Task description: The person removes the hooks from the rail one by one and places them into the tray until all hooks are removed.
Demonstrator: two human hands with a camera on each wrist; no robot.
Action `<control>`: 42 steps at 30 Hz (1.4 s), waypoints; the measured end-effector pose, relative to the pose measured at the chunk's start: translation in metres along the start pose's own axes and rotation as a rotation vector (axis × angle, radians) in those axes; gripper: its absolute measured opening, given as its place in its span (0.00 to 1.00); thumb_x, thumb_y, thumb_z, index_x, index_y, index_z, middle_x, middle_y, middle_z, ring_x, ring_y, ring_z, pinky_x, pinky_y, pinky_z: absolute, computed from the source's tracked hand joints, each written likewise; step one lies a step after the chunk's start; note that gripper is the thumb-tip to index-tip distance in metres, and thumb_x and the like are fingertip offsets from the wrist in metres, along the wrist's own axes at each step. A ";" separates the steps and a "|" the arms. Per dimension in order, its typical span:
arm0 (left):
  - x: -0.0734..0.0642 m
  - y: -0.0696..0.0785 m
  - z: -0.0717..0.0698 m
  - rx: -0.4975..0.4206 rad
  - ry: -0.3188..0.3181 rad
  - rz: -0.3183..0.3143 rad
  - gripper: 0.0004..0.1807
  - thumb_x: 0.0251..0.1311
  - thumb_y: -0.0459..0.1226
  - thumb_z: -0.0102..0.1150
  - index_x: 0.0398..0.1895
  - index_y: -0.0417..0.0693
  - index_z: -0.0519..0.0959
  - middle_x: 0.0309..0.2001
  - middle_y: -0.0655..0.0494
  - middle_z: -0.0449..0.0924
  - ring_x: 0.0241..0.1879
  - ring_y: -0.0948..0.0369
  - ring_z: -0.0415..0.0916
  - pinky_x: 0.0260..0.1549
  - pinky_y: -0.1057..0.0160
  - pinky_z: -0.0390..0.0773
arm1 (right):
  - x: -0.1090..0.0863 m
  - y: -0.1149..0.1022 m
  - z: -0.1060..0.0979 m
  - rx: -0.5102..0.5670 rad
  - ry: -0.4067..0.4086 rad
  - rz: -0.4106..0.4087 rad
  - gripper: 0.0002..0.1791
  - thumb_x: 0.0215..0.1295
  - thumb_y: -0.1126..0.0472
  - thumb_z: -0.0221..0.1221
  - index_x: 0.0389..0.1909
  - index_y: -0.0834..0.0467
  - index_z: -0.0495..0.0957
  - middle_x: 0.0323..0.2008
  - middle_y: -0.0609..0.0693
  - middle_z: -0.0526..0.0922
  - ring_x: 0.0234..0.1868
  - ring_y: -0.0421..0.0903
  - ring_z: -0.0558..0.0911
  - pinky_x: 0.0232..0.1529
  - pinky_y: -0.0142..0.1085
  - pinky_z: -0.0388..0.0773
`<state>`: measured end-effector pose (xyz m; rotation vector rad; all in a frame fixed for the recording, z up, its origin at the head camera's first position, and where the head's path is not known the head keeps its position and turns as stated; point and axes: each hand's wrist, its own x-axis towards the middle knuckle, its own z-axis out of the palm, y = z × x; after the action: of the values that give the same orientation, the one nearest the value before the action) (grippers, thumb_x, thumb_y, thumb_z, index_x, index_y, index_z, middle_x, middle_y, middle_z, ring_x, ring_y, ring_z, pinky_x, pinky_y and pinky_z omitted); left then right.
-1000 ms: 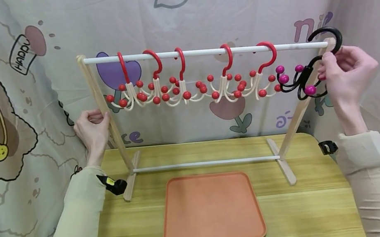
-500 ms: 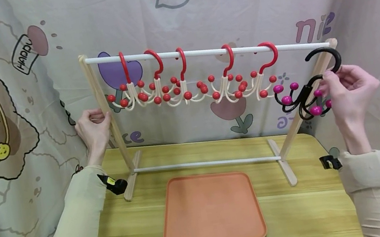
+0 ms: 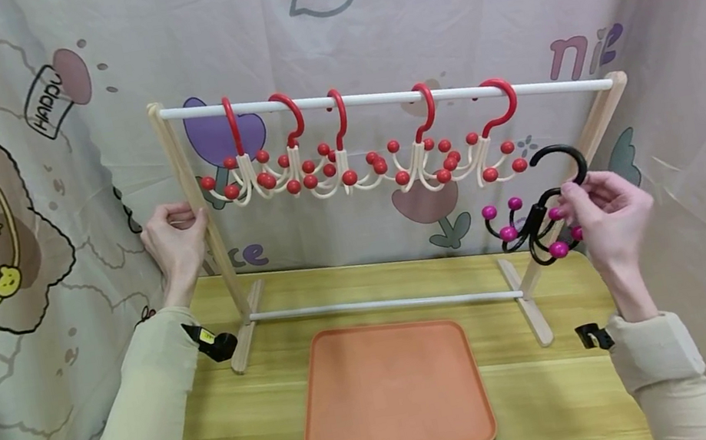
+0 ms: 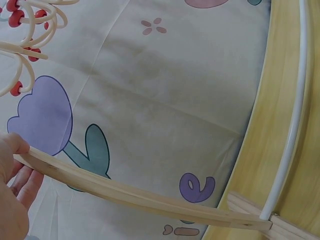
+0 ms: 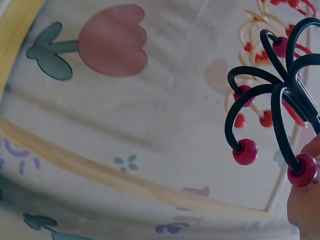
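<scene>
My right hand (image 3: 615, 215) pinches a black multi-hook hanger (image 3: 538, 220) by the lower part of its big hook. Magenta balls tip its curled arms, and the hook's open end points left, below the rail and in front of the right post. In the right wrist view the hanger's curled arms (image 5: 280, 95) fan out beside the fingers. My left hand (image 3: 174, 242) grips the left wooden post (image 3: 185, 170) of the rack between thumb and fingers. Several cream hangers with red hooks and balls (image 3: 418, 150) hang along the white top rail (image 3: 368, 99).
An orange tray (image 3: 392, 392) lies on the wooden table (image 3: 566, 402) in front of the rack. The rack's lower white bar (image 3: 381, 305) runs between its wooden feet (image 3: 527, 307). Printed curtains (image 3: 323, 38) enclose the back and both sides.
The black hanger was up at the rail's right end; my right hand has brought it down and then leftward, away from the rail. The left hand stays on the post.
</scene>
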<state>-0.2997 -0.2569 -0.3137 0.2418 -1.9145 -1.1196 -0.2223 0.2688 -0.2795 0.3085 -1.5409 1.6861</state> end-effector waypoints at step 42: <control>-0.001 0.002 -0.001 -0.005 0.001 -0.019 0.12 0.58 0.36 0.67 0.42 0.39 0.83 0.36 0.47 0.89 0.22 0.89 0.66 0.40 0.78 0.66 | -0.122 0.106 0.105 0.024 -0.852 0.400 0.09 0.62 0.75 0.62 0.40 0.78 0.80 0.36 0.79 0.83 0.30 0.42 0.90 0.35 0.37 0.87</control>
<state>-0.2982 -0.2561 -0.3127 0.2585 -1.9117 -1.1365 -0.2521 0.1325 -0.4126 0.8590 -2.3114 2.0070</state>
